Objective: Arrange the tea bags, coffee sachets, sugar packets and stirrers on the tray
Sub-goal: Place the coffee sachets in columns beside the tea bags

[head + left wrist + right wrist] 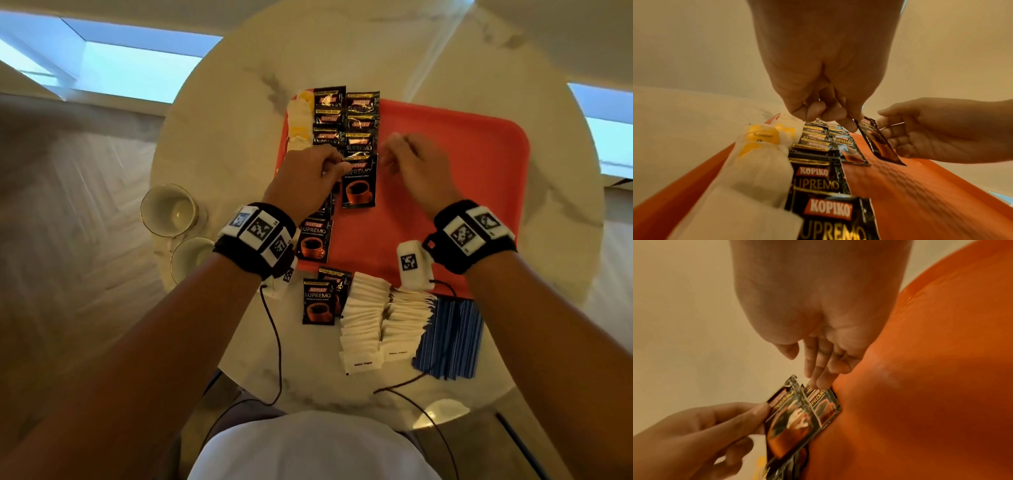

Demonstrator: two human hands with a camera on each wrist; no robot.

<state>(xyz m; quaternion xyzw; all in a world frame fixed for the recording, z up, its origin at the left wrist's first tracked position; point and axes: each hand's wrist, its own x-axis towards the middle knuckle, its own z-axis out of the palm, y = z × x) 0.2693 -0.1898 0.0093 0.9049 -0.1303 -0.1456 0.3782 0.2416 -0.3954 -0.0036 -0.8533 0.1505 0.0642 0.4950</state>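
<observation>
Pinching the top edge of a black foil Kopiko coffee sachet (359, 181) between thumb and forefinger, the left hand (305, 181) holds it tilted above the flat orange-red plastic tray (462, 178), in line with the second sachet column. The right hand (416, 168) hovers just beside it, fingers loosely curled and holding nothing; from the right wrist, two of its fingertips (823, 381) reach down to the top of a sachet already lying flat. Two overlapping columns of black coffee sachets (346, 120) run along the tray's left part, with a row of white tea bags with yellow tags (299, 123) hard against the left rim. Everything right of the sachets is bare tray out to its rounded corners. On the round white marble table (212, 144), near its front edge, lie two more sachets (320, 301), fanned white sugar packets (380, 322) and blue stirrers (452, 337). Two white cups (169, 209) stand near the table's left edge.
</observation>
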